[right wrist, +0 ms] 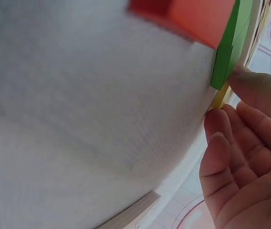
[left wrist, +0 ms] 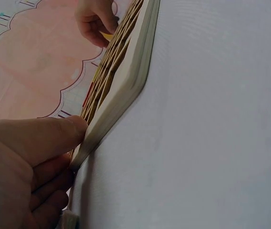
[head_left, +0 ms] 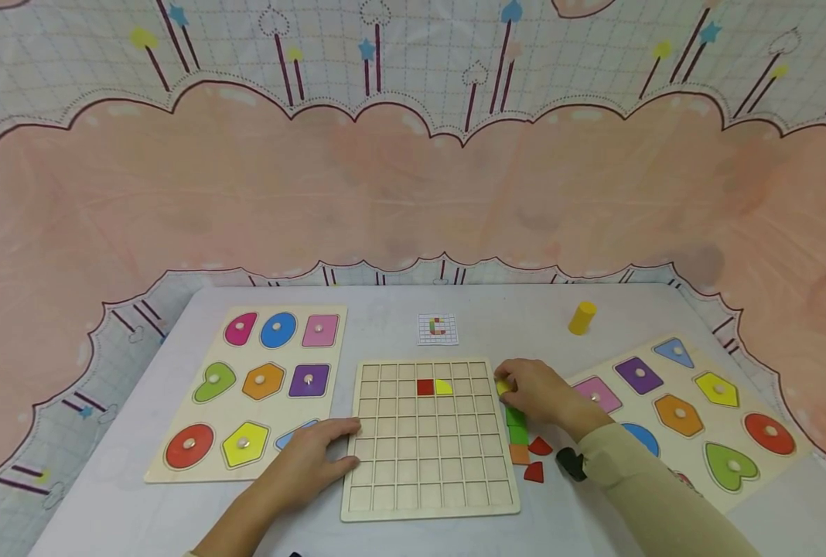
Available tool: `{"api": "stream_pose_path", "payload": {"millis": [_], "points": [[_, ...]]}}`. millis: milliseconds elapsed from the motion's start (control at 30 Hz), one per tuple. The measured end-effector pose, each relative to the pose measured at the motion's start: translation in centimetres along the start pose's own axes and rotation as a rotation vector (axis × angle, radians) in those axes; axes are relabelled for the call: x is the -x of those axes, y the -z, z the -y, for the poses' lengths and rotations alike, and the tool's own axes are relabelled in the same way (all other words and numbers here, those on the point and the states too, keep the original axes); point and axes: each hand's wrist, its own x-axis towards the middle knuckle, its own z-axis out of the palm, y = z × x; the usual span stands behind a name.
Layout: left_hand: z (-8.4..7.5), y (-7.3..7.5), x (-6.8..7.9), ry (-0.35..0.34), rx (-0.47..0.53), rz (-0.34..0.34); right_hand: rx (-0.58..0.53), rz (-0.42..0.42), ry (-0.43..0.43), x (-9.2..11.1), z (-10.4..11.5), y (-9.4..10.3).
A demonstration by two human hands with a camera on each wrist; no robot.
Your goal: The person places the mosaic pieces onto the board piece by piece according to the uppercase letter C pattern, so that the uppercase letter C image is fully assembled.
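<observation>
A wooden grid board [head_left: 420,499] lies in the middle, with a red square piece [head_left: 424,387] and a yellow quarter-circle piece [head_left: 444,386] in adjoining cells. At the board's left edge rests my left hand [head_left: 308,460], thumb and fingertips touching the rim. By the upper right corner, my right hand [head_left: 538,391] pinches a yellow piece [right wrist: 219,97] between thumb and fingers, which partly cover it. That piece is right beside a row of green square pieces [head_left: 517,435] along the right edge. An orange square piece [head_left: 520,454] ends the row; two red quarter-circle pieces [head_left: 534,472] lie beside it.
Behind the board sits a small pattern card [head_left: 437,329]. Knobbed shape puzzle boards flank the grid, one on the left [head_left: 155,473] and one tilted on the right [head_left: 670,363]. A yellow cylinder [head_left: 582,318] is at the back right.
</observation>
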Motion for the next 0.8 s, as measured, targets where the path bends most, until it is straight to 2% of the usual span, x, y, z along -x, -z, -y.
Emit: {"api": "stream_pose_path", "payload": {"millis": [800], "points": [[0.14, -0.1, 0.08, -0.023, 0.005, -0.013, 0.055, 0.006, -0.039, 0.03, 0.02, -0.02]]}}
